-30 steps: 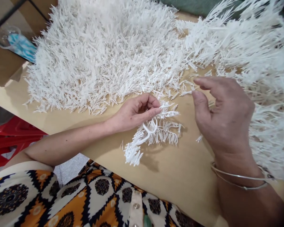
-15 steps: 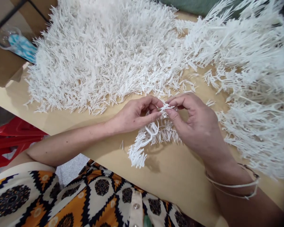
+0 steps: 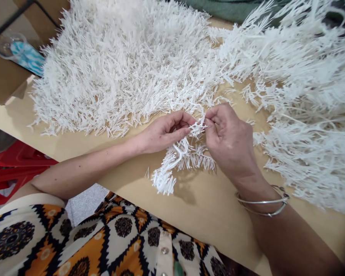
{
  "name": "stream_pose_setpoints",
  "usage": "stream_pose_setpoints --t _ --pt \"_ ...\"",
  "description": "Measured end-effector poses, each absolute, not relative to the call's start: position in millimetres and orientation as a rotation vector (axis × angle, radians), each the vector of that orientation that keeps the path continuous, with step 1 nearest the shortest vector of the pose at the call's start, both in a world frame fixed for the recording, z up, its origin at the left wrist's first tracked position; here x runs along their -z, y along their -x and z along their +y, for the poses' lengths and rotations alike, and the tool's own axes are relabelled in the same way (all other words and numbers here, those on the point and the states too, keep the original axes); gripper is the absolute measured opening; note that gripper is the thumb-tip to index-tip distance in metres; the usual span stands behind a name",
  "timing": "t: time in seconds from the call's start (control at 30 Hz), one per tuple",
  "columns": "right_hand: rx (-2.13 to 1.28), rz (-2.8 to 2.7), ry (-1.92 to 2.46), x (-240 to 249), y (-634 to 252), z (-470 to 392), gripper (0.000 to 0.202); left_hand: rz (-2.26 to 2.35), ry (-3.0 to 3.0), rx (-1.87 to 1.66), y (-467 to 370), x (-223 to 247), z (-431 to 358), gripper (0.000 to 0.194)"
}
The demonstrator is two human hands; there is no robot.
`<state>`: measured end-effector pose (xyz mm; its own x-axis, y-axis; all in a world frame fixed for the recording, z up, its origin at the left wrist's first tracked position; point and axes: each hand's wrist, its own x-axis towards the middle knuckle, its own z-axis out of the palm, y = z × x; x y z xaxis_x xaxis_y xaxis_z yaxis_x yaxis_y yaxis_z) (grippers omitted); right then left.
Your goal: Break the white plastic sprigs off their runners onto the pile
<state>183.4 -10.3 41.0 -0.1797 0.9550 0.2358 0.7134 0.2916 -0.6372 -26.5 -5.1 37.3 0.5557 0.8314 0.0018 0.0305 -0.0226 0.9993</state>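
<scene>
My left hand (image 3: pixel 164 132) pinches a white artificial foliage sprig (image 3: pixel 197 128) between thumb and fingertips. Just to its right, my right hand (image 3: pixel 230 143) is closed, its thumb and forefinger pressed on the same sprig's edge. From below my fingers a white bristly branch (image 3: pixel 165 180) with a bare curled stem hangs toward the table; more short fronds show between my hands. Whether these parts are joined is hard to make out. A thin white strand rises above the pinch point.
A large heap of short white sprigs (image 3: pixel 126 69) covers the table's (image 3: pixel 207 222) far left. Longer white branches (image 3: pixel 310 96) lie piled on the right. At the left stand a cardboard box (image 3: pixel 5 84), a clear plastic cup (image 3: pixel 10 45) and a red stool (image 3: pixel 17 168).
My right hand has shifted left and slightly up, its fingers curling in more tightly. The sprig between my hands has turned, and a strand now stands up above it. My left hand keeps its pinch.
</scene>
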Motion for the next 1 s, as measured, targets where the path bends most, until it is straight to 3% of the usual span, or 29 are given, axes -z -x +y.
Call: stream_pose_setpoints --t 0.17,0.4,0.57,0.67,0.83,1.0 --pt "-0.52 -1.984 1.33 -42.4 -185.9 -14.5 0.014 0.809 -1.45 -0.77 24.8 -41.0 -8.8 0.023" --pt "-0.449 -1.996 1.346 -48.8 -177.8 -20.4 0.012 0.732 -1.379 -0.732 26.7 -40.4 -2.9 0.038" --pt "-0.551 -1.866 1.475 -35.5 -195.3 2.7 0.005 0.612 -1.419 -0.633 28.9 -41.2 -8.7 0.029" --pt "-0.45 -1.669 1.522 -29.7 -213.4 16.4 0.012 0.588 -1.418 -0.575 25.1 -41.8 -17.1 0.028" --pt "-0.294 -1.956 1.276 -41.4 -213.8 12.2 0.024 0.659 -1.305 -0.767 18.9 -37.3 -16.6 0.03" --pt "-0.417 -2.17 1.015 -60.4 -210.3 4.6 0.032 0.66 -1.202 -0.813 17.6 -34.6 -13.7 0.027"
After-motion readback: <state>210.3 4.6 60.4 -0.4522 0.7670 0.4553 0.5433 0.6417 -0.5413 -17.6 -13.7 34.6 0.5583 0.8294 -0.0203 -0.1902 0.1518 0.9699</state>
